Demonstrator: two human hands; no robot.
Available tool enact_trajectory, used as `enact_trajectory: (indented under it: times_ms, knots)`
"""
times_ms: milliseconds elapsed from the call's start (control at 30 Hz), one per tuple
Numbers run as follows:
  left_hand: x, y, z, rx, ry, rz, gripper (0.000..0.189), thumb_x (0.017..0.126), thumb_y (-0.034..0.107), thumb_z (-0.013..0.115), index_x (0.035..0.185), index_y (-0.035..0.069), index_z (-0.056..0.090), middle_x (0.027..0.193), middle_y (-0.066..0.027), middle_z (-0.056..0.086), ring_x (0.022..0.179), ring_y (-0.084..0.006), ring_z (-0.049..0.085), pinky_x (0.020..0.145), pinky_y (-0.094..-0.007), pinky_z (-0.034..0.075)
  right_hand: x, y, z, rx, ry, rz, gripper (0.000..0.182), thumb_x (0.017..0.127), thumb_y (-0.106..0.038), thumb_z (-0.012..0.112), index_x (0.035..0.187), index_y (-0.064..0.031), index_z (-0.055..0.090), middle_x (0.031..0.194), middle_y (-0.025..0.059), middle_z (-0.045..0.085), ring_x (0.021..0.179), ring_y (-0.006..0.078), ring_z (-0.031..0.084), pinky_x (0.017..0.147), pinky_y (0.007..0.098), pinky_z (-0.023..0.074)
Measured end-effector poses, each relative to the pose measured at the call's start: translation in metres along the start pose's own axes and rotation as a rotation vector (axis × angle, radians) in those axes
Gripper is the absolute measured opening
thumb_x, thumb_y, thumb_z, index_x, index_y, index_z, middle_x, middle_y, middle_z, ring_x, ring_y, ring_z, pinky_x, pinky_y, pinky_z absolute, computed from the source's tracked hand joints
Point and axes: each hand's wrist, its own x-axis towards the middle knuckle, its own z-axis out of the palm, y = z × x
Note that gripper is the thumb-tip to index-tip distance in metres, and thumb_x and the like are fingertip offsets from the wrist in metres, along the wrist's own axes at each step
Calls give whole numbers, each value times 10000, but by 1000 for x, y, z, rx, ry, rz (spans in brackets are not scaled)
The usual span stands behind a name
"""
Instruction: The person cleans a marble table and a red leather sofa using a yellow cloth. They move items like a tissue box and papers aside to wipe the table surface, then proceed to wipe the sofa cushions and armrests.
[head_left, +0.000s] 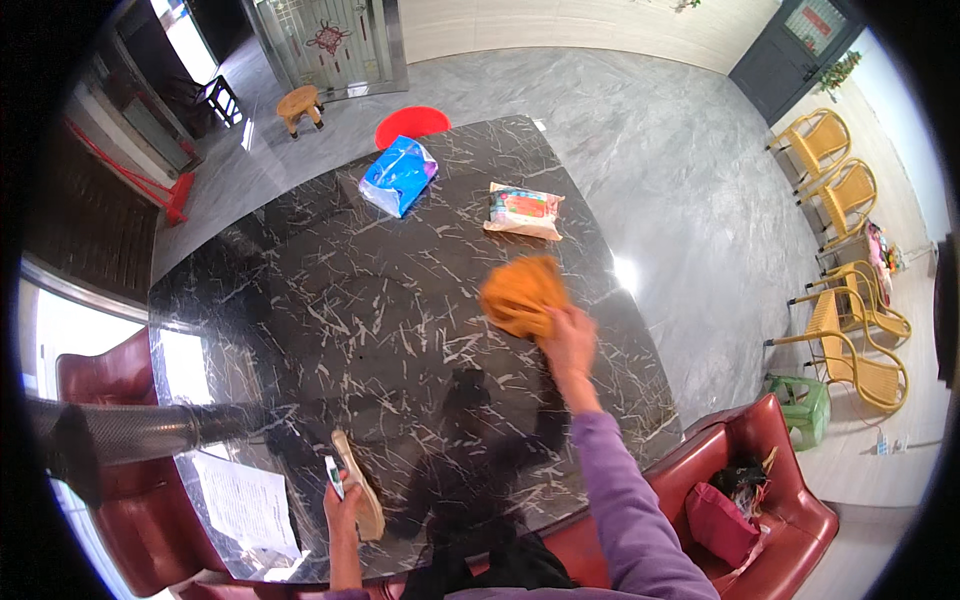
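Observation:
My right hand grips a bunched orange cloth over the right side of the black marble-patterned table. Both are slightly blurred. Low at the left, my left hand holds a small white and green tube. Directly beside that hand lies a tan wooden brush or similar handled item; whether the fingers touch it, I cannot tell. Beyond the cloth rests a pack of wipes, and a blue plastic package lies near the far edge.
A printed sheet of paper lies at the table's lower left. Red leather seats stand around the near side, one bearing a dark red cushion. A red round stool touches the far edge from view; wicker chairs line the right wall.

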Motion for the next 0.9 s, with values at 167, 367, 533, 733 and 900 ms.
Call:
enact_trajectory:
  times_ms: [167, 367, 533, 733, 900]
  knots:
    - [4, 9, 35, 162, 69, 94, 402, 747, 52, 597, 1139, 42, 506, 939, -37, 563, 806, -108, 536, 709, -249, 455, -101, 95, -88, -106, 56, 109, 351, 655, -59, 640, 1005, -72, 610, 1044, 152, 539, 948, 347, 485, 820, 400, 407]
    - [-1, 35, 57, 9, 87, 35, 472, 736, -27, 559, 1199, 35, 486, 1011, -49, 580, 880, -142, 567, 757, -264, 464, -232, -26, -91, 277, -488, -290, 224, 649, -112, 602, 870, -145, 613, 971, 110, 552, 880, 304, 527, 705, 444, 406]
    - [-8, 35, 66, -217, 127, -32, 415, 756, 13, 574, 1167, 37, 524, 991, -22, 582, 875, -121, 550, 785, -246, 423, -239, -77, -51, 549, -662, -767, 254, 709, -115, 553, 943, -184, 624, 1124, 64, 501, 1002, 273, 472, 763, 411, 386]
    - [-34, 15, 66, -443, 173, -30, 367, 767, 9, 568, 1132, 42, 539, 921, 10, 576, 844, -123, 551, 771, -272, 430, -42, -51, 14, 97, -235, -489, 355, 677, -85, 591, 1011, -205, 593, 1074, 94, 494, 988, 363, 457, 769, 473, 384]
    - [-54, -19, 71, -427, 305, -45, 347, 773, 33, 574, 1119, 55, 561, 919, 15, 589, 821, -113, 560, 761, -270, 436, -20, -41, -4, 172, -235, -489, 296, 719, -43, 584, 1012, -79, 588, 1162, 127, 505, 1007, 356, 471, 845, 467, 384]
